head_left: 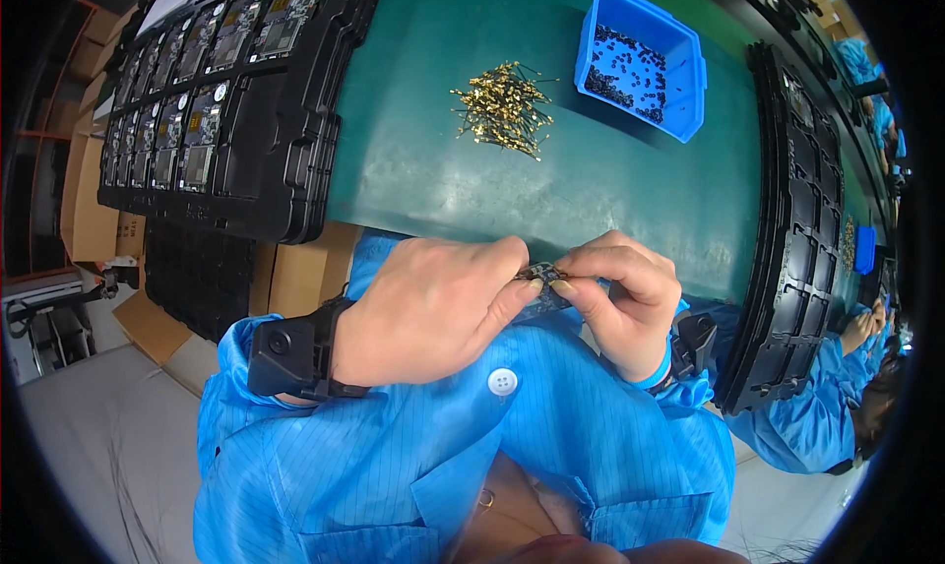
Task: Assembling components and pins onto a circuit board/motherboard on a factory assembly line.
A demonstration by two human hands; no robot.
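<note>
Dark small part [539, 274] sat at frame centre, pinched between fingers of left hand [428, 313] and right hand [625, 293], above the green bench [443, 180] edge; gold pins [502, 106] and blue bin [645, 62] lay above.

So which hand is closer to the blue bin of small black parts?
Right. The right hand is below the blue bin, nearly under it; the left hand is further to the left. Both pinch one small dark part.

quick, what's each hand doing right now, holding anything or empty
Left hand: closed, pinching one end of a small dark part.
Right hand: closed, fingertips pinching the other end of the same part.
</note>
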